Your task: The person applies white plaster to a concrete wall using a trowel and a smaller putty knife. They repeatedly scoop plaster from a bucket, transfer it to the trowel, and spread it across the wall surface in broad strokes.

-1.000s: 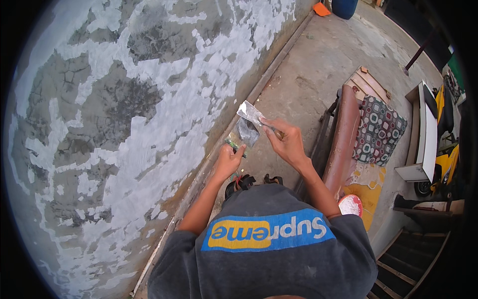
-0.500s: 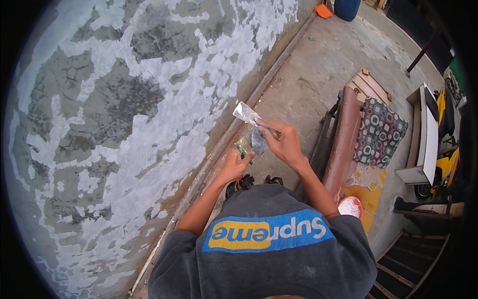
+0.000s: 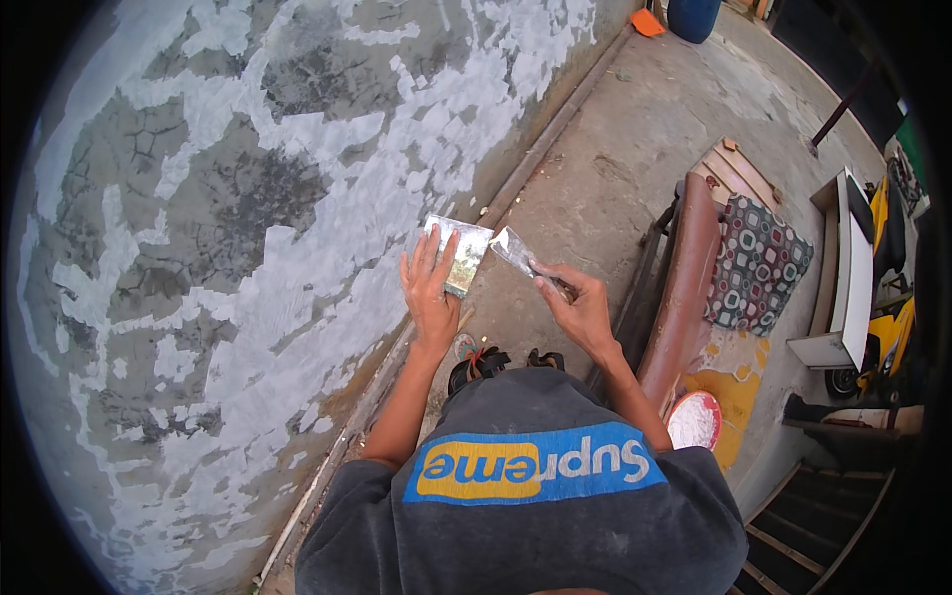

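My left hand (image 3: 430, 296) is closed on a flat, shiny rectangular plate (image 3: 469, 260), its fingers lying along the face; the thumb is hidden. A putty knife (image 3: 514, 253) is gripped by its handle in my right hand (image 3: 581, 305). Whitish smears show on its blade, whose tip is at the plate's right edge; whether they touch I cannot tell. To the left rises a grey, cracked wall (image 3: 234, 188) patched with white filler (image 3: 327, 253). By my right elbow is a round red-rimmed tub of white paste (image 3: 694, 420).
A brown padded bench (image 3: 678, 288) stands right of me, beside a patterned cushion (image 3: 758, 263). Farther right are a white cabinet (image 3: 849, 268) and a yellow motorcycle (image 3: 897, 332). A blue barrel (image 3: 691, 18) and an orange dustpan (image 3: 647, 22) lie ahead along the wall.
The plate has turned its shiny face upward, and my left hand has moved up and left with it. My right hand has lowered the putty knife slightly to the right.
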`<action>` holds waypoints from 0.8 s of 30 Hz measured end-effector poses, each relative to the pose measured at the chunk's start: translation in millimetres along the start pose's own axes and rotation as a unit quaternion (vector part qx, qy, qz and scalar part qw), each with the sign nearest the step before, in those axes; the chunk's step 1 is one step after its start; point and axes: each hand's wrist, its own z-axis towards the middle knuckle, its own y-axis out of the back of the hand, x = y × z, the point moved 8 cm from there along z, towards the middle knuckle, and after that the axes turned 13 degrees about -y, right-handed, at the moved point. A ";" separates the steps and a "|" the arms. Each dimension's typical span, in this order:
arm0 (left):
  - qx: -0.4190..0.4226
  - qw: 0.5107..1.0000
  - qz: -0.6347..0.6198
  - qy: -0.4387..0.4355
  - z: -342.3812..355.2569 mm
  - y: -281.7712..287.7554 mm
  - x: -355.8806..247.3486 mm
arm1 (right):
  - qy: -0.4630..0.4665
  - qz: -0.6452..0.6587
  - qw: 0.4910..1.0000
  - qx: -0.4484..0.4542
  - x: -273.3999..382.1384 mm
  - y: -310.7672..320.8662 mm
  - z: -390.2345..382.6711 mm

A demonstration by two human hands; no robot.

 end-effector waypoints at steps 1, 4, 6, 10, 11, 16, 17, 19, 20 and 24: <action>-0.003 1.000 0.003 0.001 -1.2 0.3 0.2 | 0.003 -0.019 1.000 -0.002 3.4 0.6 -1.7; 0.025 0.998 0.059 -0.014 2.3 0.7 -6.2 | -0.036 0.065 0.997 -0.023 -13.4 4.4 -0.2; 0.050 0.991 0.121 -0.032 4.3 -0.8 -10.4 | 0.000 0.127 0.991 -0.048 -11.3 5.0 2.6; 0.024 1.000 -0.015 -0.002 -7.9 -15.8 1.0 | 0.026 0.070 0.997 -0.016 -16.1 -4.6 11.3; 0.010 0.994 -0.095 0.057 -15.6 -25.9 11.5 | 0.016 0.066 0.997 -0.020 -15.6 -5.1 12.2; -0.008 0.735 -0.506 0.452 -101.4 -113.4 60.7 | -0.027 0.145 0.989 -0.020 -48.1 -3.8 15.1; 0.013 0.714 -0.520 0.468 -106.3 -115.1 53.8 | -0.062 0.169 0.984 -0.003 -59.3 -3.7 16.9; 0.057 0.666 -0.549 0.501 -120.1 -120.7 41.9 | -0.138 0.209 0.967 0.033 -81.8 -3.1 17.5; 0.049 0.647 -0.563 0.511 -128.3 -124.1 38.7 | -0.172 0.245 0.953 0.053 -95.7 -2.8 17.2; 0.038 0.578 -0.594 0.558 -179.0 -154.8 52.3 | -0.278 0.370 0.881 0.096 -136.2 -2.8 7.1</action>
